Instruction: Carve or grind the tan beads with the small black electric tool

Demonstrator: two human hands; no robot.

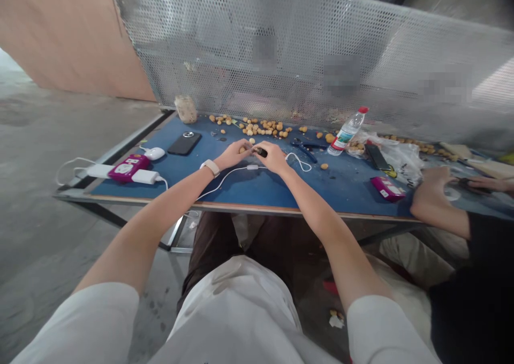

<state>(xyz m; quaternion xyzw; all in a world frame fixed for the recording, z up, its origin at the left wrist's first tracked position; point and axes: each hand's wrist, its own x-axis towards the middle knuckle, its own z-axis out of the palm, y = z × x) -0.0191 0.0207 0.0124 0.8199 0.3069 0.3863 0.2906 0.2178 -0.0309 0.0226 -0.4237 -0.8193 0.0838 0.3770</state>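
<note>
My left hand (233, 154), with a pale band on the wrist, is closed around a small round tan ball (242, 150) that looks like a nut. Right beside it, my right hand (273, 157) is closed on a small dark object (261, 152) with a rounded end; its kind is not clear. The two hands meet over the blue tabletop (257, 190), fingertips close together. A thin white cord (225, 177) passes beneath them and loops out to the right. Behind the hands lie several more tan balls (267, 127) in a loose row.
Left are a black phone (184, 143), a white mouse-shaped item (155, 153), a purple pack (129, 167) and a jar (186, 110). Right are blue-handled pliers (308, 152), a water bottle (347, 132), another purple pack (387, 189) and a co-worker's arm (436, 201). A perforated metal screen (297, 59) stands behind.
</note>
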